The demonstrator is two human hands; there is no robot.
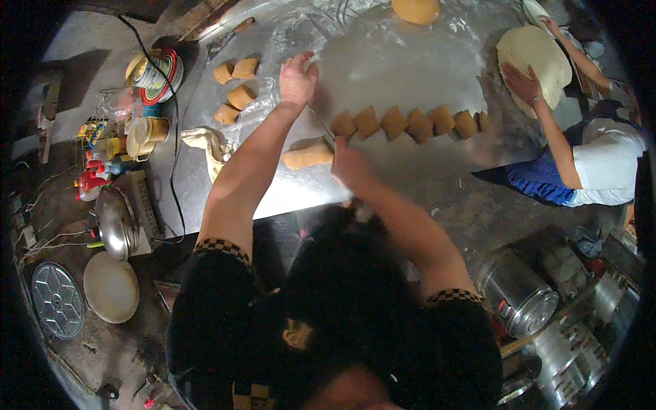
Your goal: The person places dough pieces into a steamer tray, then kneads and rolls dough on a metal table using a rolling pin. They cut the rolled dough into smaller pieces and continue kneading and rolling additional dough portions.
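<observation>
My right hand (350,163) is closed on the handle of a knife (323,125), whose blade points up and left beside the right end of a dough log (307,156). Above the log, my left hand (298,79) is raised over the floured metal table (394,61), fingers apart, holding nothing. A row of several cut brown dough pieces (393,123) runs rightwards from the blade. Several more dough pieces (242,97) lie to the left of my left hand. A rounded dough lump (416,10) sits at the top edge.
A co-worker at the right presses a large pale dough mass (535,66) with one hand. At the left are a crumpled cloth (207,146), a black cable (176,154), stacked dishes (163,77) and a metal lid (117,223). A steel pot (518,294) stands lower right.
</observation>
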